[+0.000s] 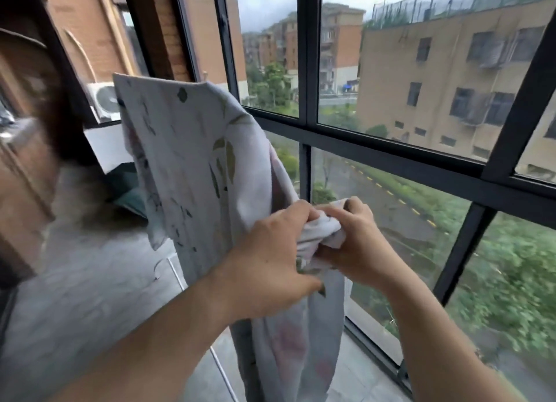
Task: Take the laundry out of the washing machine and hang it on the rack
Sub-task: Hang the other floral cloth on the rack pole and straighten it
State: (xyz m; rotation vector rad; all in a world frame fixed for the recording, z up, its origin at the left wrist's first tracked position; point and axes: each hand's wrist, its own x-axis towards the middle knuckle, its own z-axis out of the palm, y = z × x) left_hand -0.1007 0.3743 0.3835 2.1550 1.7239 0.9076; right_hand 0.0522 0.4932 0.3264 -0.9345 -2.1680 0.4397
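Both your hands are closed on one bunched wad of the cloth (186, 149). Your left hand (270, 245) curls over it from the near left, and your right hand (358, 239) pinches it from the right with the thumb on top. The fingertips of the two hands nearly meet, low in front of the dark window frame (307, 70). From the wad the cloth runs up and to the left as a broad, flat printed panel, its top edge standing above your hands. Another length drops straight down past your wrists and out of the bottom of the view. Treat it as soft and limp, with no stiffness of its own. It looks thin, but if it is damp from the wash it will be heavier than it seems and its folds will cling together. It should be neither fragile nor slippery. The better hold is along a hem or at two corners, with your hands spread apart so the panel opens flat, rather than on a wad in the middle. The count is one cloth, two hands on it and no other laundry in view. A thin pale rail (177, 274) at the lower left, beside the cloth, may be part of the rack, though blur leaves that unsure. The washing machine is out of view.
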